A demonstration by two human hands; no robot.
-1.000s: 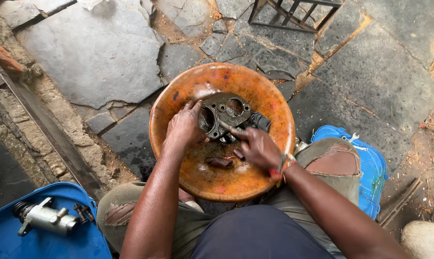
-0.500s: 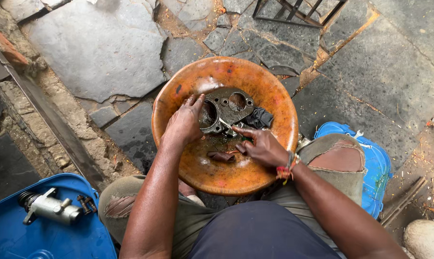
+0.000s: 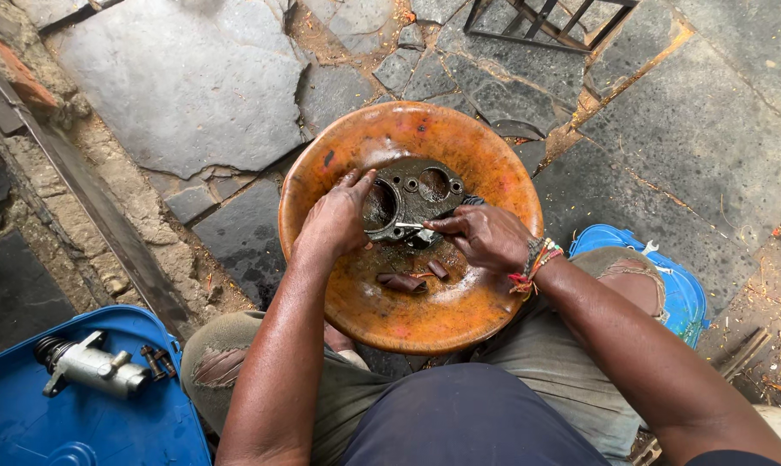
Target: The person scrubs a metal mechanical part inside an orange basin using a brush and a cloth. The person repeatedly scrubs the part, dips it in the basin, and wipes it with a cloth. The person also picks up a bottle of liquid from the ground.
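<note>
Head view: looking down at lap, orange basin across the knees.
Part: dark metal housing (image 3: 412,197) with two round bores, lying in upper middle of basin, wet and grimy.
Left hand (image 3: 338,220): grip closed over housing's left edge, fingers curled onto the left bore, steadying it.
Right hand (image 3: 485,235): grip pinched shut on thin metal tool (image 3: 410,226), tip pointing left at housing's lower edge, between the two hands.
Change: against half a second ago, housing in same spot; left hand same clamp; right hand shifted slightly up toward housing, tool tip now at its lower rim. Camera tilted a little, basin sits more central.
Meaning: judged as scraping or picking at the housing in progress, not finished; dirt visible on the part.
Loose bits: two small brown cylindrical pieces (image 3: 403,281) in basin bottom, just below hands, apart from housing.
Basin: orange basin (image 3: 321,164), dirty liquid film inside.
Outward: blue tray (image 3: 28,423) at lower left holding silver cylinder unit (image 3: 93,367); stone floor (image 3: 175,86); blue container (image 3: 679,285) beside right knee.
</note>
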